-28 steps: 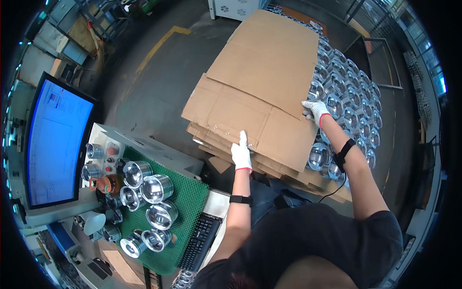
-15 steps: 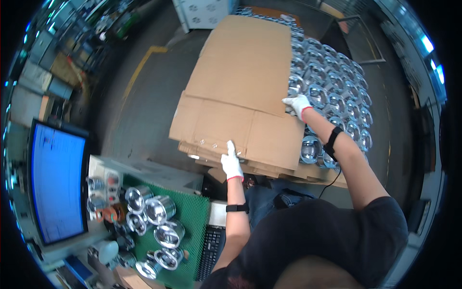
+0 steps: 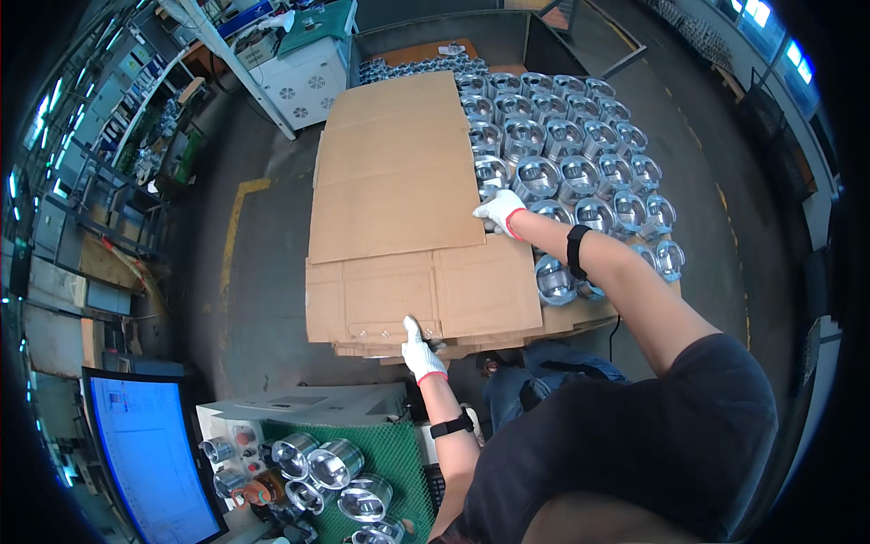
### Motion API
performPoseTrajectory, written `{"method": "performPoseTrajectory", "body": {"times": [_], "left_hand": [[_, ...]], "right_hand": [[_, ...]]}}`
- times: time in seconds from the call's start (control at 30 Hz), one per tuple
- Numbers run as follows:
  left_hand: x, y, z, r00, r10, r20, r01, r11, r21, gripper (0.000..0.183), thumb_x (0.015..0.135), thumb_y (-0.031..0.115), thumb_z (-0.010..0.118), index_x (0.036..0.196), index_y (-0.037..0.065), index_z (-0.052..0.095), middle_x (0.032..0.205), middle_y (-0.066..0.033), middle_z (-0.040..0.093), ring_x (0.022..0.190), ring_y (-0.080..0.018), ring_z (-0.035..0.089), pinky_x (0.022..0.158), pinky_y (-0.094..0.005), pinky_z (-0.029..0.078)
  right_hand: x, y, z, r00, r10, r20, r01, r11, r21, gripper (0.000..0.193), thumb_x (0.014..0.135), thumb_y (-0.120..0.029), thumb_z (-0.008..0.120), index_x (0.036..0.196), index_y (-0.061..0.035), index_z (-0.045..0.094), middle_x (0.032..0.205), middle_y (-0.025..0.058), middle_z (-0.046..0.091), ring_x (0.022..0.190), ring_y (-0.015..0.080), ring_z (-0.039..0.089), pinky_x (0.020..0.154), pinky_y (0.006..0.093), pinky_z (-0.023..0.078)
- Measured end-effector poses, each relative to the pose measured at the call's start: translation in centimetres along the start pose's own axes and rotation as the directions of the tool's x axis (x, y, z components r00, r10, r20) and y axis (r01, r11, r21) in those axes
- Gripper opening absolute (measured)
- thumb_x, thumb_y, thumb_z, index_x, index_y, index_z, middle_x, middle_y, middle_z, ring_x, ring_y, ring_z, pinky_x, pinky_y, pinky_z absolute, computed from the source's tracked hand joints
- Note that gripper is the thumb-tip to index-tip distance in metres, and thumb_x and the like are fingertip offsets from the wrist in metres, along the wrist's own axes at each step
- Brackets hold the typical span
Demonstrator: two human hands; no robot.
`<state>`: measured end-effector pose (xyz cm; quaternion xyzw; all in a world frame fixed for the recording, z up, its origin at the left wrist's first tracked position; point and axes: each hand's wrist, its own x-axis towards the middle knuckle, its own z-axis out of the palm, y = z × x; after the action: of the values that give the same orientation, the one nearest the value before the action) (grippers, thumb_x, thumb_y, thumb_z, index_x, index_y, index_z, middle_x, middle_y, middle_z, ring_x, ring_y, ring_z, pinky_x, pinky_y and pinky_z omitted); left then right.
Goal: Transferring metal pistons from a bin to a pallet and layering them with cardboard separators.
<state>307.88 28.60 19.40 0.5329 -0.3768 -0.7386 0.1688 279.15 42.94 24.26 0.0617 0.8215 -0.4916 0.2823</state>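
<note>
My left hand [image 3: 422, 351], in a white glove with a red cuff, pinches the near edge of the lower cardboard sheet [image 3: 485, 295], thumb on top and fingers beneath. A larger upper cardboard sheet [image 3: 390, 172] overlaps it on the far side. At that sheet's right edge, near its corner, my gloved right hand [image 3: 500, 214] is closed with its fingertips on the border; part of the grip is hidden. Rows of silver metal pistons [image 3: 578, 174] stand to the right of the cardboard, some right beside my right hand.
At lower left, several pistons [image 3: 336, 463] stand on a green mat [image 3: 416, 471], near a monitor [image 3: 149, 453] and a small box with buttons [image 3: 243, 442]. A white cabinet [image 3: 308, 86] stands at the far left. Dark panels [image 3: 507, 36] border the far end.
My view has shifted, so the cardboard and pistons sit further left and lower, with more of the far end showing. Both hands keep about the same places on the cardboard.
</note>
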Motion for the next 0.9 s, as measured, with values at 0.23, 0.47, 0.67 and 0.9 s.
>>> {"method": "performPoseTrajectory", "body": {"times": [0.23,0.47,0.67,0.9], "left_hand": [[-0.1,0.2,0.2,1.0,0.006,0.015,-0.006,1.0,0.029,0.061,0.079,0.058,0.07,0.09,-0.002,0.057,0.062,-0.0094,0.054,0.044,-0.0197,0.055,0.037,-0.0313,0.047],[1.6,-0.9,-1.1,0.992,-0.059,0.116,0.057,0.998,0.017,0.072,0.075,0.064,0.069,0.1,-0.002,0.056,0.063,-0.01,0.054,0.044,-0.0215,0.054,0.041,-0.032,0.048],[0.8,-0.8,-1.5,0.985,-0.12,0.121,0.116,0.993,0.035,0.064,0.076,0.069,0.064,0.105,0.012,0.059,0.078,-0.0033,0.058,0.062,-0.0177,0.057,0.049,-0.0315,0.049],[-6.9,-3.1,-1.6,0.998,0.036,0.056,-0.021,0.969,-0.247,0.042,0.09,0.058,0.055,0.077,0.02,0.042,0.056,0.0064,0.029,0.049,-0.0093,0.034,0.046,-0.0261,0.035]], "right_hand": [[0.8,1.1,-0.4,0.975,-0.22,-0.038,0.198,0.931,-0.305,0.038,0.074,-0.035,0.073,0.081,0.0016,0.07,0.075,0.0147,0.069,0.065,0.027,0.067,0.067,0.0377,0.053],[-5.2,-1.1,-2.9,0.906,-0.423,-0.004,0.385,0.829,-0.405,0.047,0.079,-0.043,0.066,0.098,0.0001,0.069,0.091,0.0213,0.068,0.091,0.0338,0.066,0.081,0.0405,0.05],[-8.1,1.9,-9.2,0.84,-0.542,-0.002,0.486,0.755,-0.44,0.04,0.083,-0.036,0.064,0.104,-0.0015,0.067,0.092,0.0171,0.07,0.087,0.0312,0.067,0.078,0.038,0.051],[-13.4,5.1,-14.2,0.883,-0.466,0.05,0.452,0.818,-0.356,0.037,0.085,-0.03,0.065,0.11,-0.0033,0.066,0.096,0.013,0.07,0.089,0.0207,0.067,0.079,0.0324,0.051]]}}
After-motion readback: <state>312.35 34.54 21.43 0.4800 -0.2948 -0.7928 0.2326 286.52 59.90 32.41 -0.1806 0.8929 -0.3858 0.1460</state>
